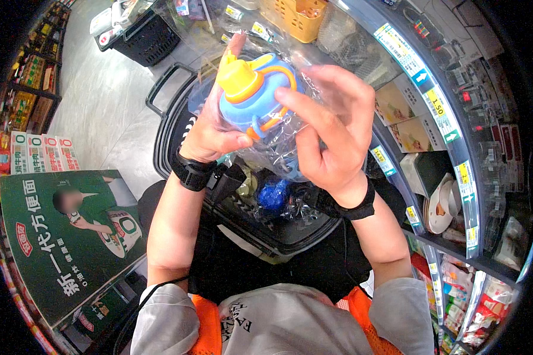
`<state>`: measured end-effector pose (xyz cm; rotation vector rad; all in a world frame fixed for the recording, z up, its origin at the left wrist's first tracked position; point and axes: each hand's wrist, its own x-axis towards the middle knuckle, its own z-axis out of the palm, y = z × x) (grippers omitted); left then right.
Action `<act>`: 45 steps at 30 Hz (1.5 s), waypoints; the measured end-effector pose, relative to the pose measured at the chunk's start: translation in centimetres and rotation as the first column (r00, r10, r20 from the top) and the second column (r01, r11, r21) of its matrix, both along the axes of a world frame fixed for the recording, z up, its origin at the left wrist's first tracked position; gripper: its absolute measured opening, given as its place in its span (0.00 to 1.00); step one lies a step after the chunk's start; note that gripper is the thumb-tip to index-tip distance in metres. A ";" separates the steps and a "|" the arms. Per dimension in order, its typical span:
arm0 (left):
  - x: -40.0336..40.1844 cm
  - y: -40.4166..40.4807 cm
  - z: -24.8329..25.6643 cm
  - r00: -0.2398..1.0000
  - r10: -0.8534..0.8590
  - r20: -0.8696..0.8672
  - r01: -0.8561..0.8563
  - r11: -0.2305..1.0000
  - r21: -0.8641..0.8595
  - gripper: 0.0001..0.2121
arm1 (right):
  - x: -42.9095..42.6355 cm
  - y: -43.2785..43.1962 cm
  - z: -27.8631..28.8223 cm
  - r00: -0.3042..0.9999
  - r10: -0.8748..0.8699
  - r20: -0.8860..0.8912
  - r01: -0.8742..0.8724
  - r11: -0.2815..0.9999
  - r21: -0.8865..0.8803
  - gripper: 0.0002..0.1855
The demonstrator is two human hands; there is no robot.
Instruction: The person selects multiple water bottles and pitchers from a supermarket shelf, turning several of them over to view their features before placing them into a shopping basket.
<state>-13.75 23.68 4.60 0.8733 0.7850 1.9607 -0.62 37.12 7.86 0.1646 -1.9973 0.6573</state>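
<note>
A child's drinking bottle point(253, 97) with a blue top, yellow spout cap and orange strap sits in clear plastic wrapping point(271, 155). My left hand point(208, 133) grips it from the left side, thumb in front and index finger stretched up behind the spout. At its right, my right hand point(337, 128) puts the index fingertip on the blue top. The other fingers are partly curled beside the film; whether they pinch it is unclear. Under both hands stands a black shopping basket point(164, 151), holding a shiny blue item point(273, 195) and other wrapped goods.
Shelves with price strips point(439, 104) curve along the right, bearing bowls and plates point(444, 202). A yellow plastic basket point(295, 17) is on the shelf ahead. Another filled black basket point(144, 40) rests on the tiled floor point(102, 88). A green display box point(71, 239) stands left.
</note>
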 end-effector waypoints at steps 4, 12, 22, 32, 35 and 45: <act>0.2 0.2 0.3 0.999 0.006 0.038 -0.007 1.000 0.013 0.64 | -0.4 0.5 -0.4 0.996 0.083 -0.044 -0.082 0.996 0.021 0.24; -0.1 0.3 0.1 1.000 0.015 0.013 -0.015 1.000 0.003 0.64 | -0.3 0.7 -1.1 0.989 0.119 -0.083 -0.122 0.992 -0.027 0.20; -0.4 0.9 0.4 0.964 0.227 -0.138 -0.234 0.972 -0.036 0.57 | -0.8 1.7 -1.4 0.949 0.172 0.266 -0.038 0.896 -0.443 0.23; -1.3 1.0 -0.5 0.920 0.354 -0.168 -0.369 0.927 -0.063 0.49 | -1.1 2.7 -1.6 0.800 0.503 0.327 -0.169 0.712 -0.682 0.30; -1.3 0.8 -0.4 0.903 0.389 -0.183 -0.409 0.908 -0.087 0.45 | -1.3 2.9 -2.2 0.775 0.541 0.326 -0.196 0.696 -0.691 0.34; -1.2 1.0 -0.1 0.831 0.478 -0.286 -0.484 0.873 0.054 0.44 | -1.6 2.6 -3.4 0.754 0.562 0.340 -0.225 0.707 -0.670 0.60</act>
